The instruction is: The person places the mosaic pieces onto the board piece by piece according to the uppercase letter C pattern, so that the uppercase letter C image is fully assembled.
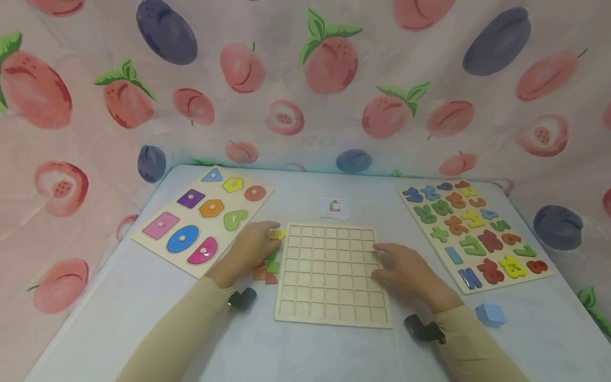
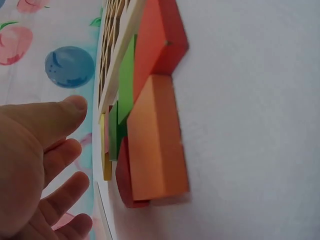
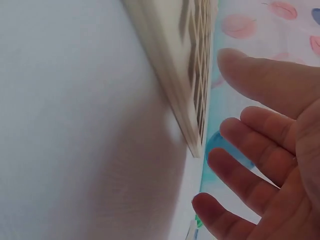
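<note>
A square wooden grid board (image 1: 334, 276) lies in the middle of the table. Left of it is a small cluster of colored pieces: a yellow piece (image 1: 277, 234), a green square (image 1: 272, 267), an orange piece (image 2: 155, 145) and a red piece (image 1: 271, 278). My left hand (image 1: 250, 246) hovers over this cluster, thumb and fingers apart, nearest the yellow piece. The left wrist view shows no piece in its grasp. On the other side, my right hand (image 1: 406, 268) is at the board's right edge with loosely bent, spread fingers and holds nothing.
A small pattern card (image 1: 334, 208) lies behind the grid board. At the left is a knobbed shape puzzle (image 1: 191, 212), at the right a number-and-symbol puzzle (image 1: 477, 233). A light blue block (image 1: 490, 314) sits near my right forearm. Fruit-print cloth (image 1: 324, 122) hangs behind the table.
</note>
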`<state>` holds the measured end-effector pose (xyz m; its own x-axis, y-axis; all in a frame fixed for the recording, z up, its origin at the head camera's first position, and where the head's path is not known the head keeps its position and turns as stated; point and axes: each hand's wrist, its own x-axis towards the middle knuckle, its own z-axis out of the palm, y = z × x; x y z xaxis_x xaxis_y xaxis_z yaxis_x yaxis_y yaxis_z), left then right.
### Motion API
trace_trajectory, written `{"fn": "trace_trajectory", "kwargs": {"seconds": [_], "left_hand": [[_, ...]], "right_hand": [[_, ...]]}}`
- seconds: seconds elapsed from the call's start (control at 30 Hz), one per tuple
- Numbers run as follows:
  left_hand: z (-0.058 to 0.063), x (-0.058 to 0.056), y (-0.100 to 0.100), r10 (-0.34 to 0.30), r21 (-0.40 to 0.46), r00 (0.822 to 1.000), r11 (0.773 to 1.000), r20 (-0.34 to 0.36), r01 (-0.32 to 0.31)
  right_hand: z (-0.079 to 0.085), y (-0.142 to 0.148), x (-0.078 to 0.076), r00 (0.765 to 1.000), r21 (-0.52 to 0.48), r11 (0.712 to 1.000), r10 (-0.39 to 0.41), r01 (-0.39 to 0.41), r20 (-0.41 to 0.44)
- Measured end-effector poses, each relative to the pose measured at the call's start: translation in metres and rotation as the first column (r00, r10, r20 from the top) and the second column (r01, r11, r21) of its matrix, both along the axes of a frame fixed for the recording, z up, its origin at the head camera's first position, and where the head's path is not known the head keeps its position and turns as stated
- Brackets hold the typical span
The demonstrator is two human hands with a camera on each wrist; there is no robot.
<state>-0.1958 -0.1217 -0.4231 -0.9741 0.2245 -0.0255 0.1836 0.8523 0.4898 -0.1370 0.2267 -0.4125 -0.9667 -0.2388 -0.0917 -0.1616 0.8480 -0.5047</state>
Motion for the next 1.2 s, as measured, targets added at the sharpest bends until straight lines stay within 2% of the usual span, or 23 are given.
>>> {"fn": "trace_trajectory", "kwargs": {"seconds": [0.1, 0.33, 0.63, 1.03, 1.2], "left_hand": [[-0.001, -0.004, 0.002, 0.019, 0.016, 1.000, 1.000, 0.021, -0.019], [-0.005, -0.013, 0.002, 0.003, 0.014, 1.000, 1.000, 0.019, -0.004], [-0.008, -0.019, 0.001, -0.016, 0.017, 1.000, 1.000, 0.009, 0.016], [-0.006, -0.023, 0.004, 0.010, 0.016, 0.996, 1.000, 0.092, -0.011], [-0.005, -0.025, 0.005, 0.024, 0.014, 0.994, 1.000, 0.104, -0.025]], "right_hand": [[-0.001, 0.001, -0.001, 1.000, -0.002, 1.000, 0.016, -0.016, 0.005], [-0.003, -0.001, -0.001, 0.998, -0.008, 1.000, 0.016, -0.015, 0.057], [-0.006, 0.000, -0.003, 0.999, 0.011, 1.000, 0.010, -0.011, 0.046], [-0.004, -0.002, -0.004, 0.998, 0.022, 1.000, 0.000, -0.002, 0.070], [-0.005, -0.002, -0.005, 0.997, 0.021, 1.000, 0.003, -0.004, 0.073]]}}
